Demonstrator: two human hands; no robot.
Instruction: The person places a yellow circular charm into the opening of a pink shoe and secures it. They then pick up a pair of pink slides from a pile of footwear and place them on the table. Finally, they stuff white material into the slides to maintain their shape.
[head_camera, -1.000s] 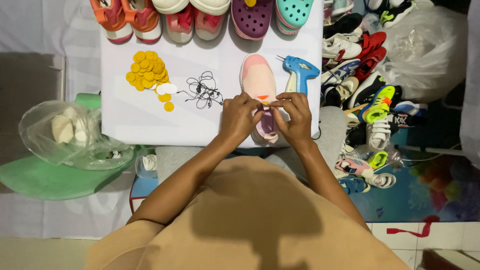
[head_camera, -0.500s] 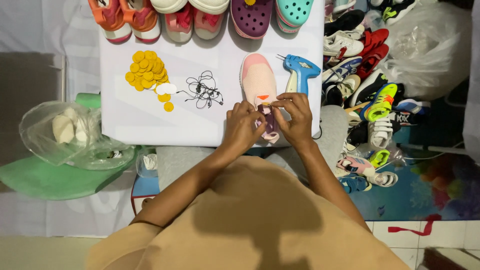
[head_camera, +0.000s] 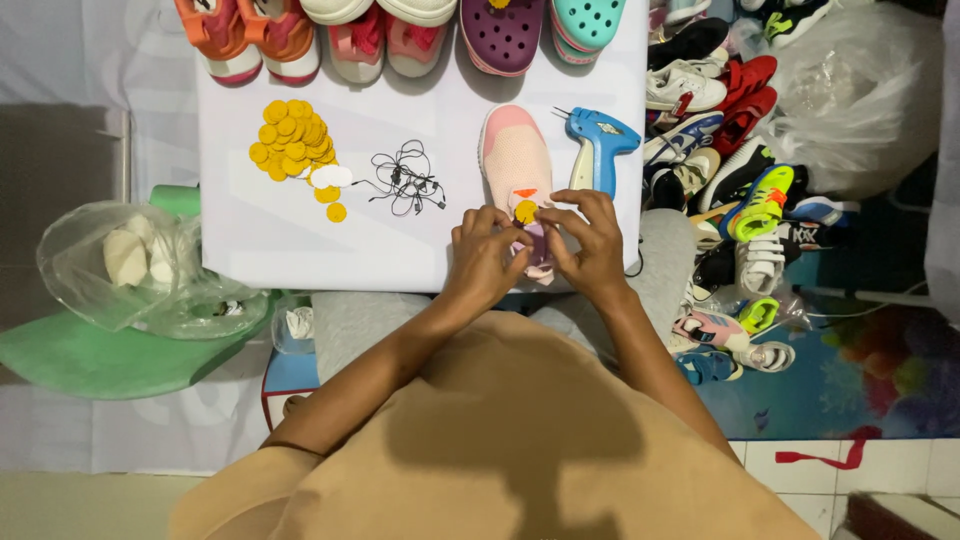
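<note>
With the left hand (head_camera: 487, 248) and right hand (head_camera: 592, 238) both pinching one small yellow disc (head_camera: 525, 211) over the pink shoe (head_camera: 515, 165) on the bench (head_camera: 280, 240), a loose pinch could probably drop or misplace it.

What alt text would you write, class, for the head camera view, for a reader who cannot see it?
Seen from above, a person's left hand and right hand pinch a round yellow tag at a pink shoe on a white table. A blue tagging gun, a tangle of black strings and a pile of yellow tags lie nearby.
</note>
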